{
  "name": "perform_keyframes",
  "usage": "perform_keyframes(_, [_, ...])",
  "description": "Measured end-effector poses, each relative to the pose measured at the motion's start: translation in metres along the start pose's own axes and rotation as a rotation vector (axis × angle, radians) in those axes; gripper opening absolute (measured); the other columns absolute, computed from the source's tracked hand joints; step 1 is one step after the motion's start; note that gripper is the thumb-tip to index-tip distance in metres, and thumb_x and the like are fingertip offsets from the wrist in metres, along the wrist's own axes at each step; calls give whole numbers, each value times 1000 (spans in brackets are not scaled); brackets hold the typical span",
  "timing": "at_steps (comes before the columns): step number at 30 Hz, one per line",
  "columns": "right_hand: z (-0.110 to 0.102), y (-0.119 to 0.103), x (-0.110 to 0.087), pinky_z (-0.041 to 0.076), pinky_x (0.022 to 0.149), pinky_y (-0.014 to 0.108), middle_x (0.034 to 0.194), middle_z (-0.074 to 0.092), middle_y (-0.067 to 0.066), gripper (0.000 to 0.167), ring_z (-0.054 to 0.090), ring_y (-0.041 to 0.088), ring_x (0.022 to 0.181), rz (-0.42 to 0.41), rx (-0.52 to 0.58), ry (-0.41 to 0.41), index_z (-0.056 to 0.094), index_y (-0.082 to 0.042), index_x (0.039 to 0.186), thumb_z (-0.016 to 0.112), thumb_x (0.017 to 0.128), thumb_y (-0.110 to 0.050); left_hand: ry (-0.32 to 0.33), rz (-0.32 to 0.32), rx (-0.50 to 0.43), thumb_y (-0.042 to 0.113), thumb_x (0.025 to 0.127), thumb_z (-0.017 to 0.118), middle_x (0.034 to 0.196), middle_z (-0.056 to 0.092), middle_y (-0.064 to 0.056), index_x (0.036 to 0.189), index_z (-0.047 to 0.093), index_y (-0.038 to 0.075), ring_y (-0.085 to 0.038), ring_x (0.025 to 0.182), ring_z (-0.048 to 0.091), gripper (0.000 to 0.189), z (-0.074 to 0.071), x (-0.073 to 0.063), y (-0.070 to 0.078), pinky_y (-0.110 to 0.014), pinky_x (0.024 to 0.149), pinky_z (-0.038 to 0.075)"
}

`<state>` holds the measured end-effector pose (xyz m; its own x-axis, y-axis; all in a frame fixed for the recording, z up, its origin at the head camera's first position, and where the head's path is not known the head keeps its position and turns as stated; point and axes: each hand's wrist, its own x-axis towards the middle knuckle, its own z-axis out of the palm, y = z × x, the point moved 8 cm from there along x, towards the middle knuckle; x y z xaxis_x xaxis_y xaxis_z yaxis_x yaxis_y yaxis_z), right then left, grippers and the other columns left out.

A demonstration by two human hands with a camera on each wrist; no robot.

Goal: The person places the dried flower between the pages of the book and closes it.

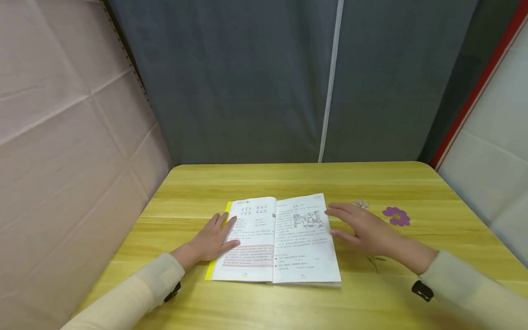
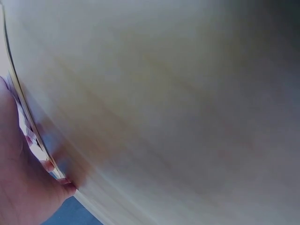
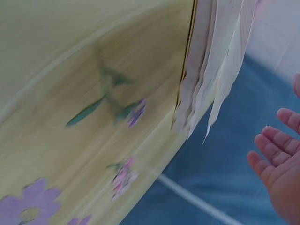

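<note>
An open book (image 1: 306, 247) lies on the wooden table, with printed text on both pages and a line drawing high on the right page. Along its left side shows a yellow cover edge (image 1: 209, 270). My left hand (image 1: 212, 240) rests flat over the outer margin of the left page, fingers spread. Seen from the left wrist, that hand (image 2: 23, 187) lies along the book's edge. My right hand (image 1: 367, 229) hovers beside the right page, its fingers extended and overlapping the page margin in the head view. From the right wrist, a gap separates the fingers from the loose page edges (image 3: 213, 79).
The table (image 1: 288, 178) carries printed flowers, including a purple flower (image 1: 397, 216) right of the book. A dark grey curtain (image 1: 247, 91) with a white strip hangs behind the table. Pale cloth walls (image 1: 74, 137) stand at both sides.
</note>
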<state>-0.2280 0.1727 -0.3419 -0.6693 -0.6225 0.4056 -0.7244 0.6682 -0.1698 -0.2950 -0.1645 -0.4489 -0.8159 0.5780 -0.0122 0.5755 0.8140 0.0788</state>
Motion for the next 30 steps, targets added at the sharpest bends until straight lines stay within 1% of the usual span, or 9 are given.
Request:
perform_keyframes(6, [-17,27,-23,44,94,55,134,56,17,44,53,37,120,151,105,28,59,-4,130,71,90,-21,4,-6,-17,61,98,38,152,21,-31,153,24,1,-52,137,20,82,1,0,-2,-56,110,22])
perform_keyframes(8, [-21,36,-32,49,87,51,134,56,17,43,65,26,96,197,127,37,59,-7,131,70,92,-21,5,-7,-19,61,98,38,152,21,-31,153,24,1,-51,137,20,83,1,0,-2,-56,110,22])
perform_keyframes(9, [-23,41,-37,50,84,48,133,57,17,42,65,22,91,219,139,40,59,-7,131,69,92,-20,4,-9,-17,61,98,37,152,21,-31,153,24,1,-51,137,20,83,1,0,-2,-56,110,22])
perform_keyframes(10, [-24,47,-43,51,81,48,133,57,16,42,65,18,76,247,157,39,59,-8,131,69,92,-20,3,-10,-16,62,98,37,152,21,-31,153,24,2,-51,137,21,83,1,-1,-2,-56,110,22])
perform_keyframes(13, [-28,64,-60,52,78,46,128,61,14,37,62,17,70,332,192,47,61,-9,129,67,94,-20,6,-10,-11,61,98,38,152,22,-31,153,25,1,-51,137,22,82,0,-1,-1,-56,110,23])
perform_keyframes(17, [-29,88,-84,54,78,37,120,64,17,36,64,29,98,433,270,60,62,-3,127,66,94,-17,13,-6,-8,59,98,40,151,23,-31,152,26,1,-52,136,23,81,-3,-1,0,-56,110,23])
perform_keyframes(21, [-28,111,-108,53,68,23,116,65,20,35,65,12,91,521,357,51,62,0,125,65,95,-16,17,0,2,58,98,41,151,24,-32,152,26,0,-52,136,23,81,-3,0,1,-56,110,23])
perform_keyframes(24, [-26,124,-121,53,66,23,114,66,20,31,63,3,88,543,375,39,63,1,122,64,96,-15,22,4,11,58,99,40,150,24,-32,152,26,0,-52,136,24,80,-2,0,0,-56,110,23])
perform_keyframes(30, [-18,144,-143,52,68,22,110,66,18,34,59,-3,87,617,367,-10,63,5,121,64,96,-17,33,11,14,58,99,40,150,25,-32,152,26,0,-53,135,24,80,0,0,-2,-56,110,23])
